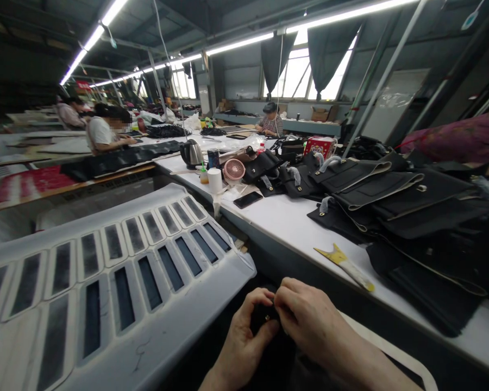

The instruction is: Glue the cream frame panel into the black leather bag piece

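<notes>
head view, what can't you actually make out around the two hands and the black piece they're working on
- Small black piece, head view: almost wholly covered by the left hand and right hand; its shape cannot be told.
- Both forearms: cut off by the bottom edge.
- Dark material below the hands: too dim to tell apart.
- Pile of black bags: runs off the right edge.
- Yellow tool: too small to identify.

Black bags (411, 206) crowd the table (293, 222) at right (its near strip lies bare, save a yellow tool (344, 266)); a slotted panel (106, 277) blocks the left.
</notes>
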Demonstrator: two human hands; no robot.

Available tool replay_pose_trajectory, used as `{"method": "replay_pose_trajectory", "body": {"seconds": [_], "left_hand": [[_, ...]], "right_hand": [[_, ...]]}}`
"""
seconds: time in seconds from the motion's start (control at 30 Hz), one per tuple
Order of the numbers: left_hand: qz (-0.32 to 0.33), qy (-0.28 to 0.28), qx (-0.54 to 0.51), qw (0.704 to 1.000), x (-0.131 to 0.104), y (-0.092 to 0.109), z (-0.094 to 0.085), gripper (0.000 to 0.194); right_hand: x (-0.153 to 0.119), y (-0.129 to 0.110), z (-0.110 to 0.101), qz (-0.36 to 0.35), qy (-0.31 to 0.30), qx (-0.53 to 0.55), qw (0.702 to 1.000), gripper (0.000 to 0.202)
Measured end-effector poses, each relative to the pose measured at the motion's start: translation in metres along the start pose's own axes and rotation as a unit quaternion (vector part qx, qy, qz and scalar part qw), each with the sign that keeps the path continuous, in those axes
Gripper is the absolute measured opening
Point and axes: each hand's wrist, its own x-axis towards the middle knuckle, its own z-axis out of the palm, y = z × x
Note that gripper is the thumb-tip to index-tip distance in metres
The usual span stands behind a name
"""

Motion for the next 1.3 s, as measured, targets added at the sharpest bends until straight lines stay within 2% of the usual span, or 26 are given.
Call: {"method": "replay_pose_trajectory", "body": {"seconds": [0.17, 0.3, 0.5, 0.63, 0.73, 0.87, 0.93, 1.1, 1.2, 1.3], "left_hand": [[0.002, -0.015, -0.012, 1.000, 0.002, -0.007, 0.000, 0.017], [0.012, -0.022, -0.010, 1.000, 0.003, -0.011, 0.000, 0.018], [-0.016, -0.023, 0.002, 1.000, -0.001, -0.015, -0.003, 0.010], [-0.024, -0.026, -0.004, 0.999, -0.001, -0.019, -0.006, 0.010], [-0.036, -0.020, -0.010, 0.999, 0.000, -0.022, -0.009, 0.011], [-0.034, -0.019, -0.007, 0.999, 0.002, -0.022, -0.010, 0.012], [-0.032, -0.025, -0.004, 0.999, 0.002, -0.022, -0.009, 0.012], [-0.033, -0.027, 0.005, 0.999, 0.003, -0.022, -0.007, 0.011], [-0.022, -0.031, 0.007, 0.999, 0.002, -0.023, -0.006, 0.012], [-0.017, -0.037, 0.020, 0.999, 0.001, -0.023, -0.006, 0.012]], "right_hand": [[0.001, 0.002, 0.000, 0.016, -0.028, 0.016, 0.999, 0.017], [0.004, 0.005, 0.001, 0.006, -0.026, 0.046, 0.999, 0.014], [0.006, 0.009, 0.004, 0.032, -0.043, 0.130, 0.990, 0.015], [0.003, 0.019, 0.016, 0.058, -0.008, 0.152, 0.987, 0.013], [-0.002, 0.031, 0.031, 0.109, 0.026, 0.219, 0.969, 0.010], [-0.010, 0.036, 0.038, 0.169, 0.070, 0.333, 0.925, 0.016], [-0.012, 0.030, 0.035, 0.156, 0.064, 0.320, 0.932, 0.017], [-0.010, 0.014, 0.026, 0.061, 0.022, 0.146, 0.987, 0.012], [-0.007, 0.013, 0.029, 0.045, 0.006, 0.088, 0.995, 0.014], [-0.006, 0.015, 0.033, 0.062, -0.006, 0.084, 0.995, 0.013]]}}
